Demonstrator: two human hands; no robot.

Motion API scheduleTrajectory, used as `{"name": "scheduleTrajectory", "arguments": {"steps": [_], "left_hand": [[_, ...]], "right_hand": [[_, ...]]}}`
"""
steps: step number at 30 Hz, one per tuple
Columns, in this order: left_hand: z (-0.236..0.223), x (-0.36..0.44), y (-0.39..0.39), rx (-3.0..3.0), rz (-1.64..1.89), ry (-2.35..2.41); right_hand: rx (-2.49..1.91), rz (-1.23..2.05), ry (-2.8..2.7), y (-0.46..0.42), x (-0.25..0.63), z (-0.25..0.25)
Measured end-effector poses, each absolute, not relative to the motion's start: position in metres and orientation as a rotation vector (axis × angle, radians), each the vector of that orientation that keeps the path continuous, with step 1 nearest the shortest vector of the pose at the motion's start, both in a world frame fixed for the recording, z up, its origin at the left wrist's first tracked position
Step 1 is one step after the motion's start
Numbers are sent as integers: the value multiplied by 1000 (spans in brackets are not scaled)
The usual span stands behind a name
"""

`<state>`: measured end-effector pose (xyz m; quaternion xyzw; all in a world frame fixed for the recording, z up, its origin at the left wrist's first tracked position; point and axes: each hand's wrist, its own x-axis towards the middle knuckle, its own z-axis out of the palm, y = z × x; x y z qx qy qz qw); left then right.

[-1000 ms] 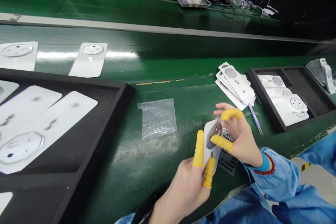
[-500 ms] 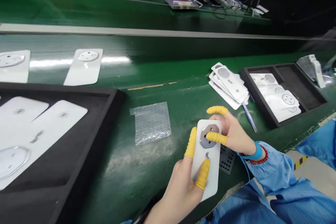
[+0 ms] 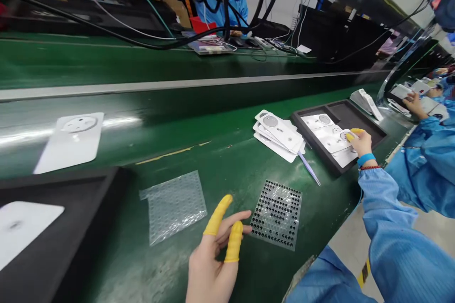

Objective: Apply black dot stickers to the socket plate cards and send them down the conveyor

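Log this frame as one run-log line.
left hand: empty, near black-dotted sheet | right hand: on white socket plate in black tray

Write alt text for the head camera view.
A right hand touches a white socket panel in a black foam tray. The open left hand, wearing yellow finger cots, is empty, near a bubble wrap sheet and a black-dotted clear sheet on a green workbench.

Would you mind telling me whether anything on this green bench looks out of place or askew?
The loose pile of white socket plates looks askew: it lies fanned out on the green bench, beside the black foam tray, not squared up. The right hand is at the tray.
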<state>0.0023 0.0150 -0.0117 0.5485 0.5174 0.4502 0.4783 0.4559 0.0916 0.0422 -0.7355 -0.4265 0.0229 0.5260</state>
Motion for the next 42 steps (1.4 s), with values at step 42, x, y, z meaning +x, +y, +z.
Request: {"name": "scheduleTrajectory", "arguments": {"steps": [42], "left_hand": [[-13, 14, 28, 500, 983, 1250]], "right_hand": [[-758, -172, -2387, 33, 184, -17]]}}
